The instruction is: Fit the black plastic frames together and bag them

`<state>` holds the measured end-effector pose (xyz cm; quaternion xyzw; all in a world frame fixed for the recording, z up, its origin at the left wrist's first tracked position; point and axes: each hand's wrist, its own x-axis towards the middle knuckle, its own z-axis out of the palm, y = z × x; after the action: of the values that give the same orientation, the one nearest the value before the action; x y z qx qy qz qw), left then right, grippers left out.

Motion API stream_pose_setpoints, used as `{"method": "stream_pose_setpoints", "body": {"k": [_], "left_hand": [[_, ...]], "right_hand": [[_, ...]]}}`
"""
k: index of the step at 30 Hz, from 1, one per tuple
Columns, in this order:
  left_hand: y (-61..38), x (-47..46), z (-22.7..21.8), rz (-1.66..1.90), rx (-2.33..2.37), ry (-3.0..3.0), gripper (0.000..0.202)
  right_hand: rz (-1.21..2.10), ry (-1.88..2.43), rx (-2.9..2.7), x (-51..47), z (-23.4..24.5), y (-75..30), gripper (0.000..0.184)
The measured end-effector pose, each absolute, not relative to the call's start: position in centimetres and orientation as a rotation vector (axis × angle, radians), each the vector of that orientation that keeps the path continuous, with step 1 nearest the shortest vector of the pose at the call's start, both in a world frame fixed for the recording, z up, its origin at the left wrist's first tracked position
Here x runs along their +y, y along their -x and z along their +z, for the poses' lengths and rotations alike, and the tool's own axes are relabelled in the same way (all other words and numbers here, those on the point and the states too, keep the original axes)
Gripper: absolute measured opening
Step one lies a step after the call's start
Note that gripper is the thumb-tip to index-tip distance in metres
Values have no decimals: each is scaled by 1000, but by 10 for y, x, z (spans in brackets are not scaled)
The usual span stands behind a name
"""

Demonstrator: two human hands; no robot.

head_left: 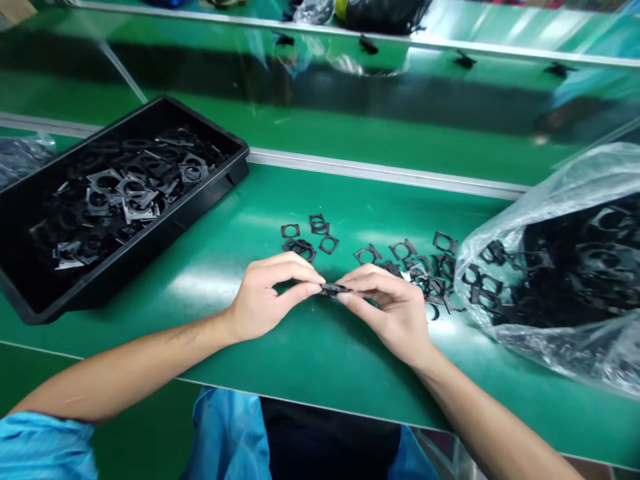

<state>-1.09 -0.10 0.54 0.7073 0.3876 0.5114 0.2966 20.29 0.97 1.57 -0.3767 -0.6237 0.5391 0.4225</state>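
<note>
Both hands meet over the green table [280,347] and pinch one small black plastic frame part [333,289] between them. My left hand [270,297] grips its left end with thumb and fingers. Its right end sits between the fingertips of my right hand [393,307]. The part is held edge-on just above the table. Several loose black square frames with round holes [320,240] lie on the table just beyond the hands.
A black tray [150,247] with several black frames stands at the left. A clear plastic bag [565,267] full of the same parts lies at the right, with frames spilling from its mouth. A metal rail [380,173] borders a green conveyor behind.
</note>
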Motion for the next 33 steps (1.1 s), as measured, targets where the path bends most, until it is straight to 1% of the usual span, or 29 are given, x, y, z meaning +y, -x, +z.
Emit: {"method": "stream_pose_setpoints", "body": {"k": [5,15,19,23,26,29,33], "left_hand": [[7,-1,-1,1227,1068,-1516,12],[6,-4,0,1095,1032,-1508,12],[6,-4,3,1082,974,-1429,12],[4,-3,2,1096,997,-1361,12],[3,-2,-1,1101,1027,-1326,14],[2,-2,-4,1115,1039,-1305,18],[3,-1,-5,1135,1098,-1338,20]], "right_hand": [[1284,956,-1592,11,17,-203,5],[1300,916,-1700,9,15,-204,5],[1340,914,-1676,11,15,-204,11],[1581,1036,-1442,15,16,-200,28],[1669,1115,-1332,17,16,-199,39],[1659,1140,-1342,18,15,-199,39],[1546,1110,-1494,15,12,-201,32]]}}
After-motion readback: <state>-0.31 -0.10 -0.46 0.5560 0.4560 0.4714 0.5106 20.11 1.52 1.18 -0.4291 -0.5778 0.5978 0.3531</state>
